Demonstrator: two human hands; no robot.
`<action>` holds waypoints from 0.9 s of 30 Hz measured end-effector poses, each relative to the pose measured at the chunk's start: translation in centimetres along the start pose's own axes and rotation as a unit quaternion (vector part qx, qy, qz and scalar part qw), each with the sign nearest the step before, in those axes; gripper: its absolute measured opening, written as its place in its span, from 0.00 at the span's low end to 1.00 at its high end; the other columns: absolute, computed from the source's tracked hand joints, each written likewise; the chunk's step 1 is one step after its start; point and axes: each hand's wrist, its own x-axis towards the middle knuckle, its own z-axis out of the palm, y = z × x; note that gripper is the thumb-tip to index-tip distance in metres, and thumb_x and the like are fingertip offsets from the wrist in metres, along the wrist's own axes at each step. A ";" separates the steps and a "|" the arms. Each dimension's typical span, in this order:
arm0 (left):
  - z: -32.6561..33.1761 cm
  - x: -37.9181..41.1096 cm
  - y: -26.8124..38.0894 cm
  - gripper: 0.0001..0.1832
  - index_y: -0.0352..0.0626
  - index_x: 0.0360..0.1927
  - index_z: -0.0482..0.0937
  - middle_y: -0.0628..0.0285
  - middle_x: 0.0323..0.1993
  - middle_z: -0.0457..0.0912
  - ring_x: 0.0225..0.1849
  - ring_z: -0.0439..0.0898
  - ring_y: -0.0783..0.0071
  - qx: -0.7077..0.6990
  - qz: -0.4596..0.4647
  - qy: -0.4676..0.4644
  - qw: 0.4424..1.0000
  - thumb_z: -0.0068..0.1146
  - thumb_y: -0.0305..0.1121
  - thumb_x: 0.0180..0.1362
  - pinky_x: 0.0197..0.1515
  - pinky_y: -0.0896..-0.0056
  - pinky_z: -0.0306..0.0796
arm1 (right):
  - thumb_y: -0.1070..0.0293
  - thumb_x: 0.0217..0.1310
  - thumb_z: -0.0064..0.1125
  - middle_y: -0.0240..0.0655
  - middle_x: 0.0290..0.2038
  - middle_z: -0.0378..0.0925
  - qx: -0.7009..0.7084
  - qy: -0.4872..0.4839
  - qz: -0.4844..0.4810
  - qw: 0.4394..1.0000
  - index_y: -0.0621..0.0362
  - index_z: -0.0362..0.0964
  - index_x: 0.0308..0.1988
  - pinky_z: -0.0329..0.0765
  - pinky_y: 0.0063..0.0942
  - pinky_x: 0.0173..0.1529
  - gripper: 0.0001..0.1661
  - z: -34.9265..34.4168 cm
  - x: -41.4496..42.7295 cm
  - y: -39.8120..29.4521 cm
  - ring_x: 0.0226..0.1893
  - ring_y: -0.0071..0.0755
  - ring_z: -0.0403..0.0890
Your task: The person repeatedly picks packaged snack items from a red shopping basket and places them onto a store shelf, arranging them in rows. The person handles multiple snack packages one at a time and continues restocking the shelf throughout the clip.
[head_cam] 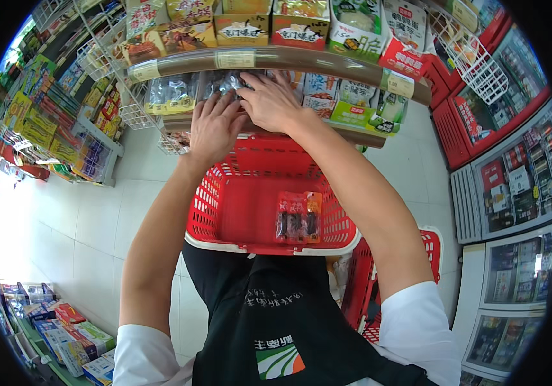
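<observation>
My left hand (215, 129) lies palm down at the lower snack shelf, its fingertips on clear plastic packets (225, 81). Beside it, my right hand (274, 102) reaches over the same packets with fingers spread. Neither hand visibly grips a packet, though the undersides of both are hidden. More clear packets with yellow lower edges (172, 94) stand to the left. Boxed snack pouches (321, 91) fill the shelf to the right. Under my forearms is a red plastic shopping basket (251, 202) with a white rim. Several dark snacks in red and orange packets (297, 218) lie inside it.
A brown shelf edge (300, 57) with price tags runs above my hands, under more boxed snacks (300, 24). White wire baskets (478, 62) hang at the sides. A second red basket (430, 241) is low on the right, near glass-door coolers (517, 178). Boxed goods (71, 333) sit lower left.
</observation>
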 end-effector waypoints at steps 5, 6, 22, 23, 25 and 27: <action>-1.8 -1.4 0.6 0.17 0.41 0.52 0.79 0.52 0.58 0.77 0.59 0.74 0.50 -0.047 0.049 0.087 0.994 0.57 0.37 0.63 0.62 0.50 0.66 | 0.72 0.60 0.59 0.40 0.42 0.80 0.208 0.137 -0.025 0.968 0.58 0.78 0.41 0.76 0.41 0.49 0.08 -2.7 -5.5 -1.1 0.44 0.47 0.80; -2.0 -2.0 1.4 0.17 0.41 0.52 0.79 0.52 0.57 0.78 0.57 0.75 0.50 -0.092 0.062 0.083 0.990 0.57 0.37 0.62 0.60 0.51 0.68 | 0.72 0.60 0.59 0.40 0.37 0.81 0.245 0.130 -0.001 0.961 0.59 0.78 0.39 0.77 0.40 0.45 0.06 -2.2 -8.2 -1.0 0.40 0.48 0.81; 15.8 -15.1 12.4 0.36 0.42 0.67 0.66 0.49 0.66 0.69 0.67 0.70 0.48 -0.198 0.050 -0.643 0.738 0.62 0.45 0.57 0.65 0.47 0.68 | 0.66 0.54 0.61 0.38 0.60 0.74 0.077 -0.482 0.184 0.853 0.54 0.77 0.51 0.72 0.44 0.63 0.21 14.3 -24.1 1.0 0.64 0.45 0.70; 16.0 -14.5 12.4 0.37 0.41 0.67 0.66 0.48 0.66 0.70 0.67 0.70 0.48 -0.214 0.026 -0.664 0.715 0.62 0.45 0.57 0.66 0.48 0.67 | 0.66 0.54 0.63 0.38 0.58 0.76 0.079 -0.473 0.175 0.860 0.54 0.78 0.50 0.73 0.45 0.62 0.21 13.8 -23.9 1.1 0.62 0.46 0.72; 16.3 -14.5 12.1 0.37 0.39 0.65 0.66 0.46 0.61 0.74 0.63 0.74 0.49 -0.246 -0.031 -0.661 0.708 0.64 0.46 0.56 0.64 0.50 0.69 | 0.64 0.55 0.65 0.38 0.53 0.79 0.134 -0.463 0.181 0.858 0.56 0.78 0.48 0.76 0.45 0.56 0.20 12.8 -22.9 1.5 0.55 0.44 0.77; 17.0 -15.5 11.5 0.36 0.36 0.62 0.69 0.44 0.52 0.82 0.57 0.80 0.50 -0.280 -0.093 -0.614 0.732 0.65 0.47 0.54 0.59 0.54 0.73 | 0.62 0.56 0.66 0.38 0.46 0.82 0.239 -0.461 0.214 0.827 0.58 0.78 0.46 0.80 0.42 0.47 0.19 11.7 -22.0 2.0 0.45 0.39 0.82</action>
